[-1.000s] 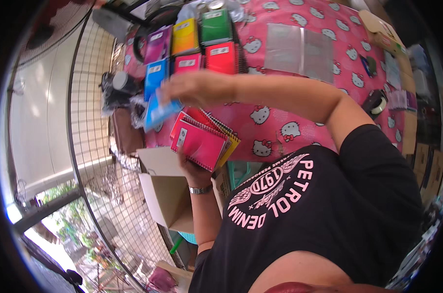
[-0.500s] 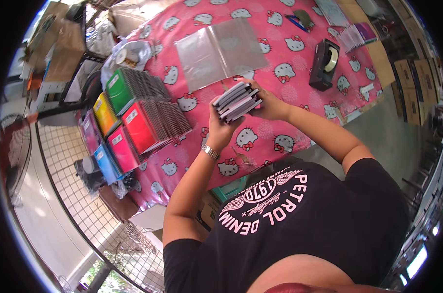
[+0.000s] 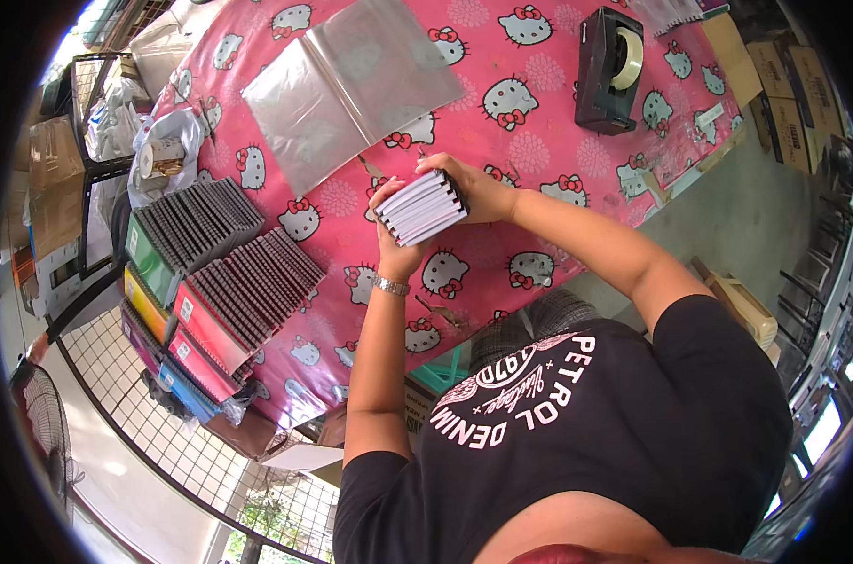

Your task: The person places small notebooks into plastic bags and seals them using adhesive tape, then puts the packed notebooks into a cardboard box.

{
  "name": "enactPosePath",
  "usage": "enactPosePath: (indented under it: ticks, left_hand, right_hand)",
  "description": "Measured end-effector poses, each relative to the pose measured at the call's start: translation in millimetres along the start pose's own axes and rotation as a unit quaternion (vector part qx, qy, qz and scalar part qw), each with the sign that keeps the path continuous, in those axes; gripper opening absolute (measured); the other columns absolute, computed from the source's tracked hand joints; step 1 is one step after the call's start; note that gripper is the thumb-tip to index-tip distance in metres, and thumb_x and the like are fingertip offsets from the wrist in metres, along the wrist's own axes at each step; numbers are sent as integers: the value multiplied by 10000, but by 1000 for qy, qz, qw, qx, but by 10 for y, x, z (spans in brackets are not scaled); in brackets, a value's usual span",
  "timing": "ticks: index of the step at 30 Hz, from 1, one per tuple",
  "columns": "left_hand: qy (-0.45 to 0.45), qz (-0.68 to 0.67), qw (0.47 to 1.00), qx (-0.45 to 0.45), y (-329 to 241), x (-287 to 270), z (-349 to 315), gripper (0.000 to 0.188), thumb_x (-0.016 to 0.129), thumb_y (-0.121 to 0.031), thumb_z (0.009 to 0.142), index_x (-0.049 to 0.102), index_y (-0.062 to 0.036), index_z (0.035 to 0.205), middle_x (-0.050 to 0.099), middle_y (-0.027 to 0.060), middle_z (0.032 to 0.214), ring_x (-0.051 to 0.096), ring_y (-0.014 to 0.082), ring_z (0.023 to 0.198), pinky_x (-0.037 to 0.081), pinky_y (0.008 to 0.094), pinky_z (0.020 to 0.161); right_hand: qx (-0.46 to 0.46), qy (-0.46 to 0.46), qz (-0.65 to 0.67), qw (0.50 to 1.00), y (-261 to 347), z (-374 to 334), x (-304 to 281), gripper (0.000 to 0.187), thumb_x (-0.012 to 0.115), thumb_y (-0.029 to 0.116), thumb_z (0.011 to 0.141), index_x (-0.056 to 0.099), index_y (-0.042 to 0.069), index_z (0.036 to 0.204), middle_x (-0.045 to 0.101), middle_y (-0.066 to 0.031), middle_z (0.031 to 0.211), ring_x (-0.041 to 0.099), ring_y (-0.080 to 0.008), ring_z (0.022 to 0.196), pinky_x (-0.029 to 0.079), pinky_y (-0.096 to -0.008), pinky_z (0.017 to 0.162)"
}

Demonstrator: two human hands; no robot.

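A small stack of notebooks (image 3: 421, 209) with white page edges and dark bindings is held upright between my hands, above the near part of the table. My left hand (image 3: 400, 252) wraps round its left and lower side, fingers closed against it. From the right, my right hand (image 3: 481, 191) grips the far and right side, its thumb and fingers pressed to the covers. Just beyond the stack lie clear plastic sleeves (image 3: 351, 94), flat on the pink patterned tablecloth (image 3: 539, 141).
Rows of spiral notebooks stand at the left: green-covered ones (image 3: 196, 226), red ones (image 3: 252, 296), and yellow, purple, pink and blue ones beside them. A black tape dispenser (image 3: 607, 94) stands at the far right. Cardboard boxes (image 3: 791, 103) are stacked beyond the table's right edge.
The notebooks in my hands, uneven and staggered before, now sit closer to flush and turned with their page edges showing. The view has shifted, so the table appears nearer.
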State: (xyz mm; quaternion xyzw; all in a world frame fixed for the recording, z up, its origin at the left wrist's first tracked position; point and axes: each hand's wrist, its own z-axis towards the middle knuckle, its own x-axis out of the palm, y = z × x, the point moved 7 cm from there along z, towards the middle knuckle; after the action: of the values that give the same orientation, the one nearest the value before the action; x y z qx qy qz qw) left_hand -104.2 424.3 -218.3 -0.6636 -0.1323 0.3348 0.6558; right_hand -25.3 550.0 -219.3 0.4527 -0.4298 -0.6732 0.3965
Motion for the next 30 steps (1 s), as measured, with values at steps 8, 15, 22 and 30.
enactPosePath:
  ticks: [8,15,22,30]
  left_hand:
    - [-20,-93,994,-61,183,-16,-65,749,834,-83,626,385,-70,1226,502,105,1195,502,229,1151,396,364,1021]
    - [106,-21,991,-78,290,-60,21,783,789,-21,648,385,-57,1318,502,84,1269,479,208,1190,380,358,1044]
    - [-35,180,982,-44,-20,178,1503,395,755,-164,698,612,-74,1055,563,91,1130,451,305,1157,346,451,987]
    - [-76,244,960,-117,440,636,1729,139,720,-290,778,751,-161,817,620,-28,951,481,215,1086,335,436,961]
  right_hand:
    - [-45,58,-213,974,1009,188,-315,1153,817,420,639,134,41,1486,278,-188,1503,295,-373,1391,190,-471,1164]
    - [-64,1,-410,910,984,183,-105,502,676,245,771,491,58,1199,533,-110,1125,553,-286,1009,441,-434,922]
    - [37,-136,-433,890,1191,-377,-1233,633,745,383,733,480,22,1180,542,-128,1061,541,-298,1010,444,-424,892]
    - [129,-161,-503,839,949,-985,-1599,738,759,432,714,459,-5,1227,526,-142,1105,529,-308,1006,462,-411,884]
